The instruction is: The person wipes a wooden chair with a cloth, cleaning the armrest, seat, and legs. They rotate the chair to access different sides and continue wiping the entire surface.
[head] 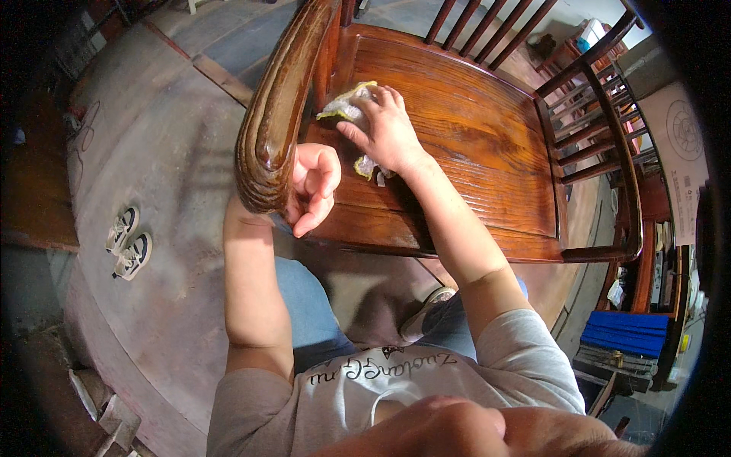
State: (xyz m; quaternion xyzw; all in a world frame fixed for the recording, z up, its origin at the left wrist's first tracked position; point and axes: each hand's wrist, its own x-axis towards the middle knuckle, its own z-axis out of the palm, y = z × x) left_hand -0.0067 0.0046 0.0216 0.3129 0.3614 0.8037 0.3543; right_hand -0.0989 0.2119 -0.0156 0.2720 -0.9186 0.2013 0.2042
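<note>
A glossy brown wooden chair with spindles stands before me, its wood-grained seat (468,137) spread under my hands. My right hand (388,125) lies over a crumpled white cloth with yellow edging (348,108) at the seat's left part, the fingers bent onto it. Another end of the cloth shows below my palm. At the left, the thick carved end of the armrest (268,143) rises towards the camera. My left hand (314,185) is beside and below that armrest end, palm up, fingers loosely curled with nothing seen in them; part of it is hidden behind the wood.
A pair of sneakers (130,243) sits on the concrete floor at the left. The chair's right armrest (619,154) curves up beside the seat. A printed cardboard sheet (677,154), a blue object (625,333) and shelving are at the right. Wooden furniture stands at the upper right.
</note>
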